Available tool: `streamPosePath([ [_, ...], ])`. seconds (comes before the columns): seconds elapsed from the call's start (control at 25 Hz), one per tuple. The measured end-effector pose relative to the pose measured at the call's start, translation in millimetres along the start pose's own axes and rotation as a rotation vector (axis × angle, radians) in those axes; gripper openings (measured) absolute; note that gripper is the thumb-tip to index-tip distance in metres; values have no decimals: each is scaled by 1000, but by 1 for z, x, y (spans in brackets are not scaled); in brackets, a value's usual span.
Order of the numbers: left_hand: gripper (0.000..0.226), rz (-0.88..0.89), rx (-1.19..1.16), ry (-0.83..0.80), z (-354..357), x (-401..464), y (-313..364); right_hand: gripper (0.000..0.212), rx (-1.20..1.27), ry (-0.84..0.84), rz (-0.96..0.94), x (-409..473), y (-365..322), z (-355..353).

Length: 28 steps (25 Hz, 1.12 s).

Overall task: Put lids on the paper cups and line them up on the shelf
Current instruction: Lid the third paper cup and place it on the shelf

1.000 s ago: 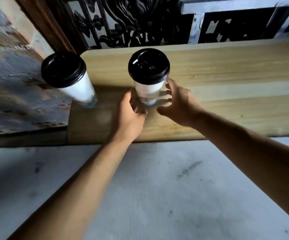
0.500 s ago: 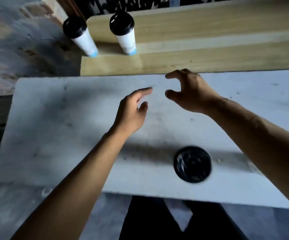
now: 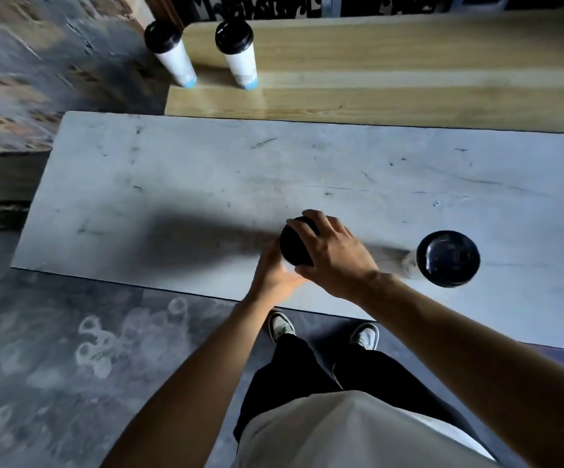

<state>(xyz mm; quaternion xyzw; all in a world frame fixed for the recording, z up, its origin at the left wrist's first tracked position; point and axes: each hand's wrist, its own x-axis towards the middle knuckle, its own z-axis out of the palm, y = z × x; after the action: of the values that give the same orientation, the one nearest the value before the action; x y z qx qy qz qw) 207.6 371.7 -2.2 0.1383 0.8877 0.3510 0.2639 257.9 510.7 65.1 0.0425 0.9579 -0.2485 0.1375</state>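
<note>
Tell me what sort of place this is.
Probably a café or drinks counter, though that is a guess. Lidded white paper cups stand in a row on a wooden shelf behind a pale worktop, and dark ornate metalwork runs behind the shelf.

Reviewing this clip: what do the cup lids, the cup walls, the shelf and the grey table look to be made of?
Cup lids: black, glossy, with moulded ridges and light glints, so probably plastic. Cup walls: matte white with a blue base band, probably paper. Shelf: pale wood, going by its visible grain, with a smooth, slightly shiny finish. Table: flat, matte grey, scuffed with dark marks; painted board or stone, I cannot tell which.
</note>
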Motion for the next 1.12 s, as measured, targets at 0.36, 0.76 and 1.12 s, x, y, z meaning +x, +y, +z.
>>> streamPosePath([
  [0.36,56,231,24,-18,-67,-35,43,73,713,77,177,-19,11,-70],
  [0.76,68,422,436,135,-101,-63,86,43,1233,387,329,-35,-26,-68],
  [1.12,65,426,487,184,-96,-66,96,35,1322,414,282,-31,-22,-67],
])
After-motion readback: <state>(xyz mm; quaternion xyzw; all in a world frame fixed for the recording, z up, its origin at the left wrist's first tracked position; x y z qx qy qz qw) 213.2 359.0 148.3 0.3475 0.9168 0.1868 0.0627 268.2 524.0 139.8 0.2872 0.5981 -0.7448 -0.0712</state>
